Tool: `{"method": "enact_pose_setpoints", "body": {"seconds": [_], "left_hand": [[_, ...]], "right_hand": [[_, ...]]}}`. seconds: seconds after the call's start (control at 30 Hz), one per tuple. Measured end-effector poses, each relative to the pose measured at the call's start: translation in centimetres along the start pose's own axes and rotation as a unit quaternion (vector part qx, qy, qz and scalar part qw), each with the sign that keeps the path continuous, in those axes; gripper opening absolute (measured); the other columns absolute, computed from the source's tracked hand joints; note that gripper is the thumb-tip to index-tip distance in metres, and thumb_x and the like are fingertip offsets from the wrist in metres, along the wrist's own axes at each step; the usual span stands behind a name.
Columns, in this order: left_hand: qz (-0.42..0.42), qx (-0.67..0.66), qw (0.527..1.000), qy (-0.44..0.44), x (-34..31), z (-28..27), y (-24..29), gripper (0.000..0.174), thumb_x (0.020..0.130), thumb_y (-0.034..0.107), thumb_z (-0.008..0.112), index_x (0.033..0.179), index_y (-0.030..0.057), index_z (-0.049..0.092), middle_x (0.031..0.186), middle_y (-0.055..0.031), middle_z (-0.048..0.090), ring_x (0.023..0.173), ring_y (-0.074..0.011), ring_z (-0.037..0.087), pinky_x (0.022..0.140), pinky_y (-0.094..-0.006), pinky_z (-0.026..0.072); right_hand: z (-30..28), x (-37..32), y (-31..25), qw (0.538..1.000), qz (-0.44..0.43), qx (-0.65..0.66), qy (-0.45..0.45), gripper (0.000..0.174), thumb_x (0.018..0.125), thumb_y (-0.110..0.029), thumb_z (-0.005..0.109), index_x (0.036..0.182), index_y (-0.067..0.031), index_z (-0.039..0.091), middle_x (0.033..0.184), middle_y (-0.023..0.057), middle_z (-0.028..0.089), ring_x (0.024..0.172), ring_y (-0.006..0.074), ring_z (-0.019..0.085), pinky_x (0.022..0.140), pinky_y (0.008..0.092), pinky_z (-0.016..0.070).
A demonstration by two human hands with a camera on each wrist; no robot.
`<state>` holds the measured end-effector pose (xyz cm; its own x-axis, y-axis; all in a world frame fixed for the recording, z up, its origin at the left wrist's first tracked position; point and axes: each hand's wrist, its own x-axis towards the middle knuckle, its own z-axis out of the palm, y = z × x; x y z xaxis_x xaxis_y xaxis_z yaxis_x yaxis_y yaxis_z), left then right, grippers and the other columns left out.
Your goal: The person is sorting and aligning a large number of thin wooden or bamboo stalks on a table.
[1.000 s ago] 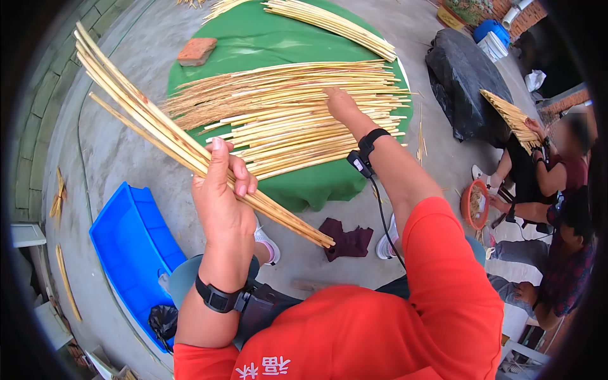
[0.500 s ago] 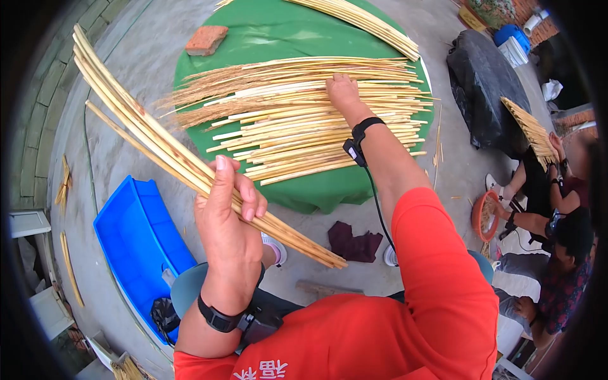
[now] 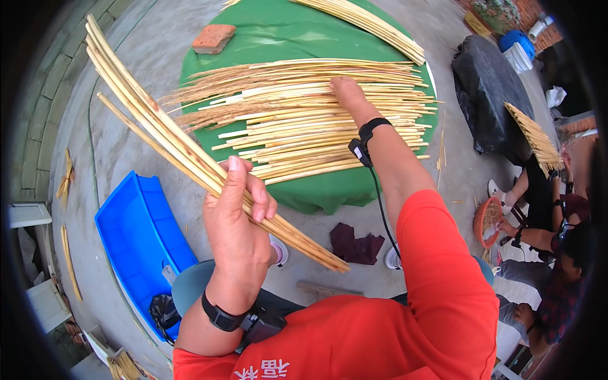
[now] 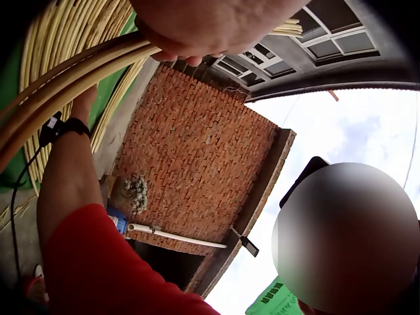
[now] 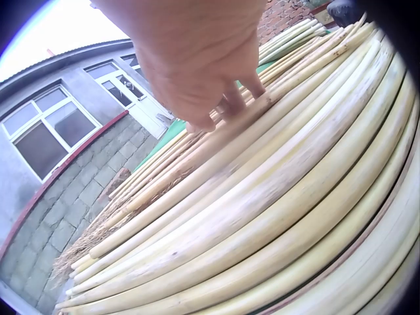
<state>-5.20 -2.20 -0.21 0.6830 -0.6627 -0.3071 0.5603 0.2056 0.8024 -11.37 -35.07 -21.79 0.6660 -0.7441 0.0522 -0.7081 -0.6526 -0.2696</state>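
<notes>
My left hand (image 3: 235, 234) grips a bundle of several long pale stalks (image 3: 149, 117), held slantwise in front of my body. One stalk splays apart from the others at the upper left. In the left wrist view the held stalks (image 4: 72, 88) pass beneath the palm. My right hand (image 3: 348, 94) reaches over the rows of stalks (image 3: 329, 136) on the green-clothed table (image 3: 310, 195). Close up in the right wrist view, its fingers (image 5: 252, 85) bend down around a brownish stalk (image 5: 197, 154). Bushy seed heads (image 3: 218, 114) lie at the left ends of some stalks.
A brick (image 3: 214, 39) sits at the table's back left, another stalk bundle (image 3: 364, 25) at its back right. On the floor are a blue tub (image 3: 142, 237), a dark cloth (image 3: 356, 244) and a black-covered heap (image 3: 491, 95). Other people work with stalks (image 3: 533, 136) at the right.
My right hand's fingers have gone from extended over the stalks to bent down among them. My left hand still holds its bundle, a little lower and further right in view.
</notes>
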Motion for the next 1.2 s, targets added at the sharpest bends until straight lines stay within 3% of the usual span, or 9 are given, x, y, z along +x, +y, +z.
{"method": "enact_pose_setpoints", "body": {"seconds": [0.07,0.2,0.27,0.5,0.63,0.83,1.2], "left_hand": [[-0.004,0.001,1.000,0.003,0.0,0.0,-0.1,0.023,0.090,0.027,0.052,0.088,0.0052,0.047,0.053,-0.0017,0.042,0.042,-0.0087,0.034,0.043,-0.0234,0.0297],[-0.011,0.004,1.000,0.006,0.3,0.1,-0.2,0.024,0.090,0.028,0.053,0.088,0.0049,0.047,0.053,-0.0018,0.042,0.042,-0.0088,0.034,0.043,-0.0235,0.0298],[-0.011,0.010,1.000,0.003,0.4,0.2,-0.3,0.022,0.091,0.028,0.050,0.088,0.0062,0.048,0.054,-0.0006,0.043,0.042,-0.0075,0.033,0.043,-0.0226,0.0294],[-0.019,0.021,1.000,0.007,0.3,0.3,-0.3,0.022,0.093,0.028,0.046,0.088,0.0068,0.049,0.055,0.0003,0.044,0.042,-0.0065,0.033,0.044,-0.0224,0.0296],[-0.020,0.018,1.000,0.000,0.1,0.3,-0.3,0.022,0.093,0.027,0.046,0.088,0.0066,0.049,0.055,0.0001,0.044,0.042,-0.0067,0.033,0.044,-0.0227,0.0299],[-0.019,0.019,1.000,-0.005,0.1,0.3,-0.4,0.022,0.093,0.028,0.046,0.088,0.0065,0.049,0.056,-0.0001,0.045,0.042,-0.0068,0.033,0.044,-0.0225,0.0300],[-0.025,0.011,0.999,-0.017,0.0,0.0,-0.1,0.023,0.091,0.029,0.050,0.087,0.0067,0.048,0.056,-0.0007,0.045,0.042,-0.0072,0.034,0.045,-0.0227,0.0309]], "right_hand": [[-0.4,0.3,-0.3,1.000,-0.002,0.009,0.028,0.017,0.085,-0.018,0.051,0.096,-0.0096,0.060,0.098,0.0113,0.058,0.091,0.0305,0.057,0.077,0.0402,0.0481],[0.0,1.6,-0.9,0.997,-0.041,-0.062,0.007,0.018,0.086,-0.012,0.047,0.098,-0.0102,0.060,0.099,0.0120,0.059,0.091,0.0299,0.059,0.076,0.0381,0.0498],[-0.5,2.0,-1.8,0.993,-0.009,-0.114,-0.023,0.021,0.085,-0.008,0.046,0.100,-0.0109,0.060,0.103,0.0125,0.059,0.097,0.0288,0.058,0.078,0.0375,0.0500],[-1.5,2.4,-2.1,0.990,0.018,-0.113,-0.078,0.024,0.086,-0.010,0.044,0.105,-0.0117,0.059,0.104,0.0129,0.058,0.101,0.0277,0.057,0.081,0.0377,0.0493],[-0.8,2.1,-1.9,0.992,0.031,-0.109,-0.058,0.025,0.086,-0.009,0.044,0.106,-0.0115,0.058,0.105,0.0123,0.057,0.101,0.0278,0.056,0.082,0.0375,0.0488],[0.1,1.9,-1.1,0.996,-0.025,-0.081,-0.010,0.021,0.083,-0.007,0.046,0.099,-0.0095,0.058,0.103,0.0121,0.057,0.099,0.0286,0.056,0.080,0.0399,0.0471],[0.0,0.9,-1.3,0.985,-0.061,-0.163,-0.021,0.021,0.084,-0.012,0.047,0.101,-0.0113,0.060,0.101,0.0089,0.059,0.101,0.0262,0.054,0.080,0.0380,0.0475]]}}
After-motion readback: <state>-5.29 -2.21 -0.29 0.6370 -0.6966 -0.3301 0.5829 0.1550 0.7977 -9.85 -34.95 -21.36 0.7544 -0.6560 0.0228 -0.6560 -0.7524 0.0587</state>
